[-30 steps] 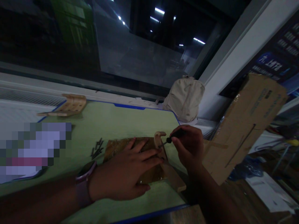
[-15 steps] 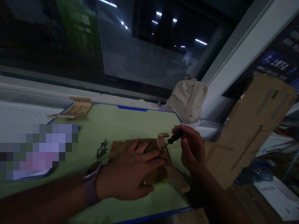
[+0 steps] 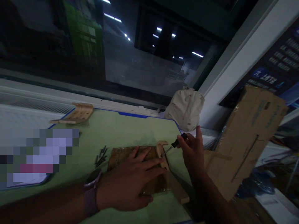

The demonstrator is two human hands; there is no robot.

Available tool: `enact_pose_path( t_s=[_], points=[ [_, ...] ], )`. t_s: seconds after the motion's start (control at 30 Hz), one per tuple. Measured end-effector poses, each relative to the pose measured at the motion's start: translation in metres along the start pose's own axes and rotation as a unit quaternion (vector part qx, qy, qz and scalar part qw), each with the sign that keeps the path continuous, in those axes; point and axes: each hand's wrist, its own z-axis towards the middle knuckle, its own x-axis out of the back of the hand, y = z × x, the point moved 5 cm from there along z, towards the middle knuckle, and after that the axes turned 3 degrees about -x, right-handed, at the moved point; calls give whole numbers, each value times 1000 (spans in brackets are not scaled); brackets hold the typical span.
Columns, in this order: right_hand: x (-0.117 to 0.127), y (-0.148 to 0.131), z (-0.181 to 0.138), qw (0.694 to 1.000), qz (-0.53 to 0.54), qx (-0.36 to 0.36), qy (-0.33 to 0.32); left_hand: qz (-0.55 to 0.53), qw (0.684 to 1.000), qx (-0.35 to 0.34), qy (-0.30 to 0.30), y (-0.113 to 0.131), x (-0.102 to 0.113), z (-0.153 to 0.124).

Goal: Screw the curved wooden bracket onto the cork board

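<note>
OK, so: L hand (image 3: 127, 183) lies flat, palm down, fingers spread, released with no clench, on a brown sheet (image 3: 123, 157) w/ a glossy wrap. Its fingertips reach the curved wood piece (image 3: 161, 150). R hand (image 3: 192, 154) is raised just right of that piece, pinching a black-handled screwdriver (image 3: 176, 143) btwn thumb & fingertips, one finger sticking up. Grip looks firm but light. Shaft slants down-left, tip right by the curved piece, maybe touching; can't tell if it's seated in anything. Curved piece stands upright near the sheet's right edge and seems to sit at the end of a pale wood strip (image 3: 176, 190) running out lower right past the sheet. Can't tell if those two are already joined; view is dim, no screw head visible at this res.

Progress, as far as seen: a loose pile of dark screws (image 3: 101, 157) lies on the green mat (image 3: 130, 130) left of the sheet, so those aren't in anything. A slatted wood part (image 3: 80, 112) sits apart at the mat's far corner, not attached to the pieces under the hands. Parts look mostly separate, w/ work in hand at the curved piece. Around: canvas bag (image 3: 185, 109) just past the mat's far edge, cardboard box (image 3: 247, 143) propped at right, watch (image 3: 92, 193) on L wrist.
</note>
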Motion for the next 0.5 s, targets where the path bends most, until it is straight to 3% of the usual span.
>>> enact_pose_path(
  t_s=[0.23,0.3,0.4,0.5],
  points=[
    [0,-1,0,999,-39,2,4,-13,1000,6,-5,1,2,0],
    [-1,-3,-3,998,-30,51,4,-10,1000,6,-2,1,2,0],
    [-4,-15,-16,984,-19,179,-2,0,1000,-1,9,1,0,-1],
    [-11,-32,-34,955,0,290,-64,8,1000,-7,30,0,-2,-2]
  ],
)
